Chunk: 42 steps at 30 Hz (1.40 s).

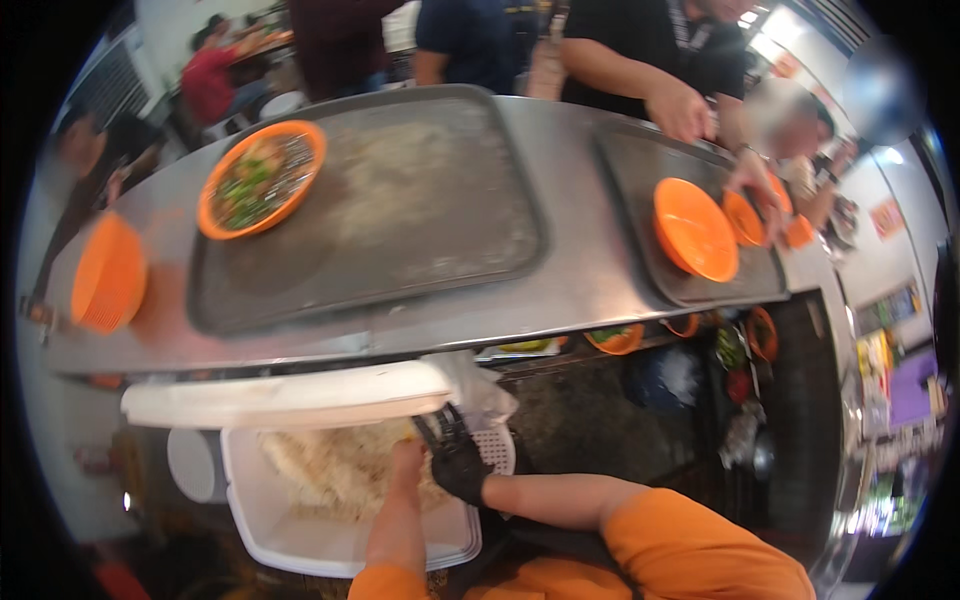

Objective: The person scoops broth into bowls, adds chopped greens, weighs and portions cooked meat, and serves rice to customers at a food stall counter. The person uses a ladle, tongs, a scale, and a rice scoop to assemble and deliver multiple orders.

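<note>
A white tub (250,520) of pale noodles (325,470) stands low in front of me. Its long white lid (290,395) is raised along the tub's far side. My right hand (458,460), in a black glove, is at the lid's right end, its fingers up against the edge, apparently gripping it. My bare left hand (408,458) reaches over the noodles just beside it; its fingers are blurred and partly hidden, so I cannot tell what they hold. A crumpled whitish bag (475,390) lies behind the gloved hand.
Above the tub runs a steel counter (570,250). It bears a large dark tray (430,230) with an orange bowl of soup and greens (262,180), stacked orange bowls (108,275), and another tray (640,200) with orange bowls (695,230). A person's hand (680,105) is over that tray.
</note>
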### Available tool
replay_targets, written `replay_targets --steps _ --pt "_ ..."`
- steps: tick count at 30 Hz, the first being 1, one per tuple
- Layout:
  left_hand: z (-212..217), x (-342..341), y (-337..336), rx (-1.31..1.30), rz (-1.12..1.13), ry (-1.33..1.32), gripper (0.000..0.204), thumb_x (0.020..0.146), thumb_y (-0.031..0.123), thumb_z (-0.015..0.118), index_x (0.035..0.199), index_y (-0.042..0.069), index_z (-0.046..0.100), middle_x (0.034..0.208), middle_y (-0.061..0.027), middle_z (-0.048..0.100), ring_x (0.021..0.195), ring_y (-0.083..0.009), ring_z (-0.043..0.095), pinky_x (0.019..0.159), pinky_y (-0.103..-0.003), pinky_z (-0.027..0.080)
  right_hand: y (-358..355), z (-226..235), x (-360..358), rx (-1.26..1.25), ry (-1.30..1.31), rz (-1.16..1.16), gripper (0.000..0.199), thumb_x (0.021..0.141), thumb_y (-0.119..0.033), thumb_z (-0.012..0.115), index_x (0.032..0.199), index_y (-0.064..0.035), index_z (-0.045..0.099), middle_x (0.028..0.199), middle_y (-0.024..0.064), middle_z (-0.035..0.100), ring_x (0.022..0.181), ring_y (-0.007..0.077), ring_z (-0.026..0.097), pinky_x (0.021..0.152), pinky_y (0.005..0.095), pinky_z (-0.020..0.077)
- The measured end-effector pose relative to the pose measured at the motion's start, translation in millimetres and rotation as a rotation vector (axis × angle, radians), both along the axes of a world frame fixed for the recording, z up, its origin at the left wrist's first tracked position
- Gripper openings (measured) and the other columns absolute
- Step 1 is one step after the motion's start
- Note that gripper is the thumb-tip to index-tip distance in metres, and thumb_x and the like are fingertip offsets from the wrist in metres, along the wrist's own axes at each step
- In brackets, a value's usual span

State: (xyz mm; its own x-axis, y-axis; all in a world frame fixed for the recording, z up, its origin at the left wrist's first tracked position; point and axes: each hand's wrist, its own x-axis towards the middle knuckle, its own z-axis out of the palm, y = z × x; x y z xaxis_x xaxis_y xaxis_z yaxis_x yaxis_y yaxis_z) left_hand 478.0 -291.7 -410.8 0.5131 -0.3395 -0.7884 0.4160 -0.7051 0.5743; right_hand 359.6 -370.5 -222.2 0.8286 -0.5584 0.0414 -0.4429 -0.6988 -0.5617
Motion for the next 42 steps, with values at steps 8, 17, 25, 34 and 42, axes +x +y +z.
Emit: replay_targets --steps 8,17,25,34,42 --pt "46.4 -18.1 -5.4 -0.018 -0.051 -0.096 0.021 0.085 0.016 0.056 0.079 -0.003 0.062 0.067 -0.0102 0.061 0.054 -0.0186 0.055 0.048 -0.033 0.040 -2.5 10.3 1.6 -0.128 0.039 0.005 0.081 0.075 -0.008 0.053 0.151 -0.0068 0.023 0.148 0.0233 0.032 0.140 0.0402 0.025 0.116 0.0523 0.0162" --pt "113.0 -9.4 47.3 -0.378 -0.117 0.084 0.014 0.091 0.019 0.057 0.086 0.005 0.057 0.070 -0.0034 0.057 0.064 -0.0127 0.053 0.059 -0.026 0.042 0.0 -6.6 1.5 0.056 -0.040 -0.047 0.094 0.070 -0.025 0.062 0.153 -0.0137 0.020 0.153 0.0217 0.026 0.138 0.0393 0.029 0.112 0.0488 0.0247" --pt "218.4 1.7 106.1 -0.267 -0.027 0.108 0.010 0.088 0.011 0.054 0.088 0.001 0.054 0.082 -0.0107 0.062 0.061 -0.0129 0.050 0.058 -0.027 0.042 -2.8 45.5 -49.5 0.119 -0.125 0.161 0.098 0.072 -0.034 0.072 0.151 -0.0060 0.021 0.152 0.0252 0.024 0.142 0.0405 0.020 0.116 0.0494 0.0173" --pt "308.2 2.8 142.1 -0.360 0.137 0.096 0.012 0.088 0.010 0.056 0.092 0.000 0.053 0.081 -0.0099 0.060 0.064 -0.0150 0.052 0.058 -0.027 0.043 21.7 65.2 -17.4 -0.132 0.276 0.462 0.095 0.079 -0.051 0.065 0.150 -0.0050 0.023 0.151 0.0247 0.026 0.143 0.0406 0.019 0.116 0.0531 0.0128" --pt "454.5 -42.1 60.3 -0.287 -0.089 -0.037 0.012 0.086 0.010 0.055 0.092 -0.001 0.056 0.079 -0.0085 0.060 0.061 -0.0138 0.050 0.057 -0.027 0.041 -37.1 149.5 -92.7 0.028 -0.697 0.153 0.101 0.073 -0.045 0.077 0.146 0.0015 0.025 0.148 0.0320 0.024 0.137 0.0480 0.027 0.113 0.0543 0.0221"
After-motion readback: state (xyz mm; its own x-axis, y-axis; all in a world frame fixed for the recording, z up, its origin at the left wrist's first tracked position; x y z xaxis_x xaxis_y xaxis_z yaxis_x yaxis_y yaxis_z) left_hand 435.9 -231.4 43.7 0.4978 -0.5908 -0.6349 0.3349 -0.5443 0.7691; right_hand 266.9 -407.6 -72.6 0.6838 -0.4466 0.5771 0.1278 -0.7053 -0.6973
